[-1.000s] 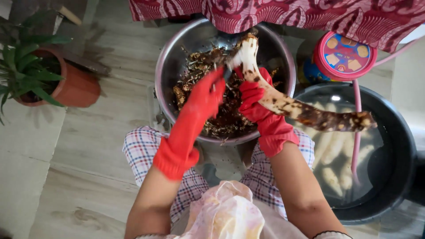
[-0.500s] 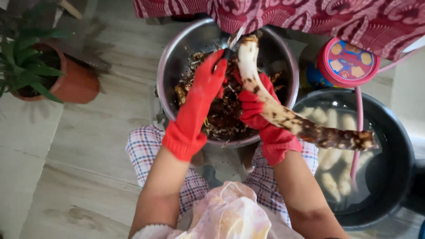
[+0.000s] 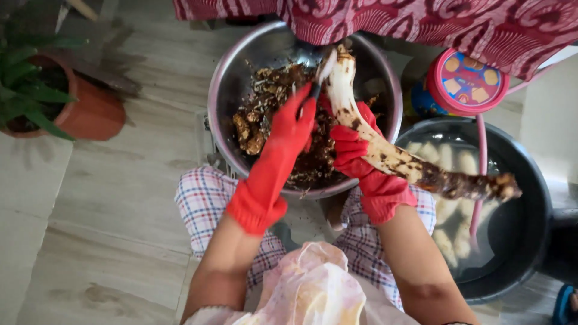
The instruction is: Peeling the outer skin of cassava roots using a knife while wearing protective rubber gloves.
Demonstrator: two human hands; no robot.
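Both my hands wear red rubber gloves. My right hand [image 3: 352,150] grips a long root [image 3: 391,157] around its middle; its upper end is peeled white and its lower right end is still brown with dirt. My left hand [image 3: 290,129] holds a small knife [image 3: 322,73] against the peeled upper end of the root. Both work over a steel bowl [image 3: 226,90] that holds dark brown peelings.
A black basin [image 3: 530,198] at the right holds water and several peeled white root pieces, with a pink hose [image 3: 478,180] dipping in. A round colourful tin [image 3: 466,81] stands behind it. A potted plant [image 3: 54,96] stands at the left. Red patterned cloth hangs at the top.
The knife hand has slid up along the root towards its white tip. The root's dirty end has dropped lower to the right.
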